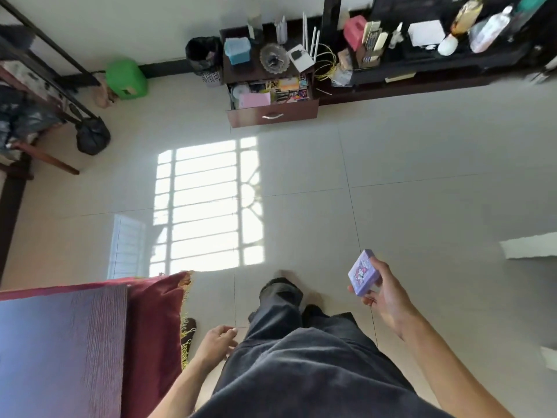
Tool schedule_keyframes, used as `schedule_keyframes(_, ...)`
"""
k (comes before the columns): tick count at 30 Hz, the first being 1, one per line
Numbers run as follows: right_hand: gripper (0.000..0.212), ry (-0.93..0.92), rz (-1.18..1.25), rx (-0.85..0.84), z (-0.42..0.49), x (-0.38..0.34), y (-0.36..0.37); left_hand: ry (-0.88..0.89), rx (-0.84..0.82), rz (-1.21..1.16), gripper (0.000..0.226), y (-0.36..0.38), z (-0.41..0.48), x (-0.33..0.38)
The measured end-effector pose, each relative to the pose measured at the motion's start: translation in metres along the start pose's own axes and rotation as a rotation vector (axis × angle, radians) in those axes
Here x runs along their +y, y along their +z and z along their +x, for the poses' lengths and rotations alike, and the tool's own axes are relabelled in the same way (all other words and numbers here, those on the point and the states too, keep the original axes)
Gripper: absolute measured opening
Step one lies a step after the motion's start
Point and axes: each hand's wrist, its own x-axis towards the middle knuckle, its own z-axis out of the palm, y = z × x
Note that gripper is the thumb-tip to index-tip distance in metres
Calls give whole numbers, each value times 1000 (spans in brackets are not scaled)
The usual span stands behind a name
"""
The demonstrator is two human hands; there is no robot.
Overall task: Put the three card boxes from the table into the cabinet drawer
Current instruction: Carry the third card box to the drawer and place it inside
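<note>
The right hand [387,292] is closed around a small lilac card box with a cartoon print [363,273], thumb along one long edge and fingertips on the opposite one, printed face turned up; the left hand [217,340] hangs empty beside the dark trouser leg, fingers loosely curled and holding nothing. The low dark-brown wooden cabinet [268,60] stands well away across the pale tiled floor, against the wall; its top drawer with the curved metal handle [272,111] is already pulled out, and it looks crowded, a pale pink flat box at its front left and colourful packets toward its right. The dark wood-grain table [60,351] lies nearest the person, on the opposite side of the floor from the cabinet; no other card box shows on the part of it in view.

The step in hand appears to be carrying this box over to the drawer; to do it well, keep the edge grip firm while walking, approach the drawer from its open front, pick a gap among the contents before lowering, and lay the box flat so the drawer can later close; the free left hand could part the clutter.
</note>
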Motion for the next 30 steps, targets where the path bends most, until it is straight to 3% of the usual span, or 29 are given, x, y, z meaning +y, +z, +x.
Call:
schedule_keyframes(4, 85, 3, -1, -10, 39, -53, 16, -84, -12, -50, 31, -19, 36, 33)
schedule_keyframes(9, 72, -6, 6, 30, 81, -116, 41, -94, -57, -27, 33, -61, 82, 117)
schedule_keyframes(18, 69, 13, 169, 58, 157, -228, 70, 117, -70, -45, 25, -131, 147, 362)
schedule_keyframes(22, 52, 12, 190, 43, 214, -281, 81, 216, -64, -97, 23, -149, 178, 456)
schedule_keyframes(30, 65, 41, 138, -34, 315, -419, 103, 62, 35, -162, 22, -188, 222, 523)
